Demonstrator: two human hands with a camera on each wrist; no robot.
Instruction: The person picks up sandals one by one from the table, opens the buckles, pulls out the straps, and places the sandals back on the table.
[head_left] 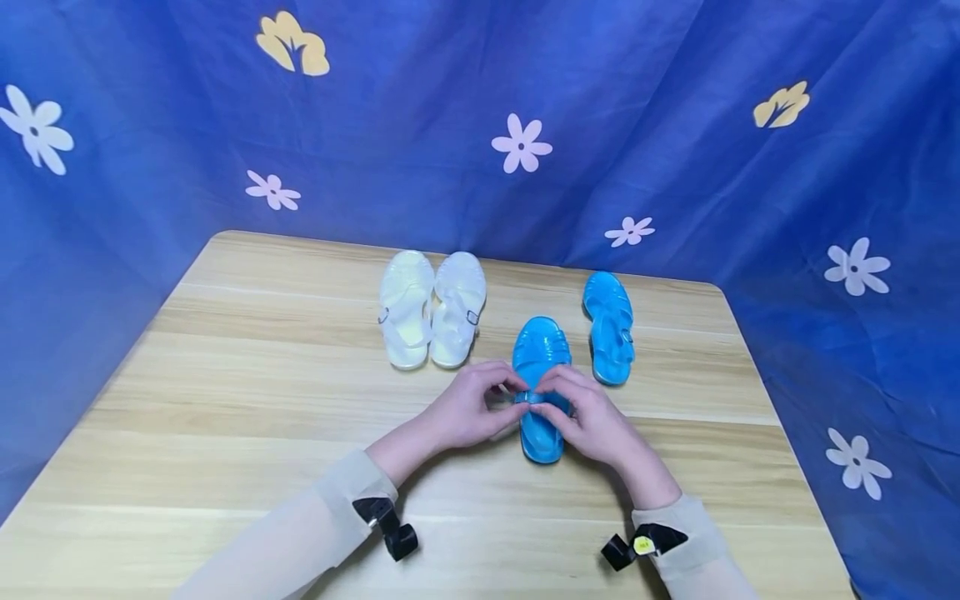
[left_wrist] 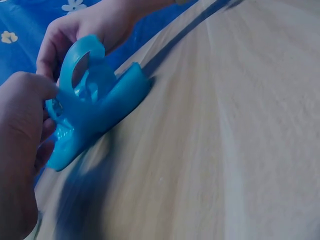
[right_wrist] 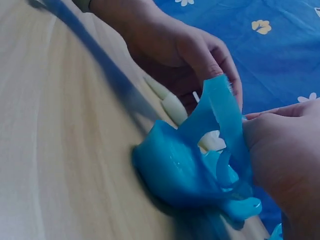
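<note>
A glossy blue jelly sandal lies on the table, toe toward the back, between both hands. From its left side, my left hand pinches the ankle strap near the buckle, thumb and fingers bent. My right hand pinches the same strap from the right, its fingertips close to the left ones. In the left wrist view the strap stands up in a loop over the sandal. The right wrist view shows the heel toward the camera. Fingertips partly hide the buckle.
A second blue sandal lies behind to the right. Two whitish sandals, a left one and a right one, stand side by side at the back left. Behind the wooden table hangs a blue flowered cloth.
</note>
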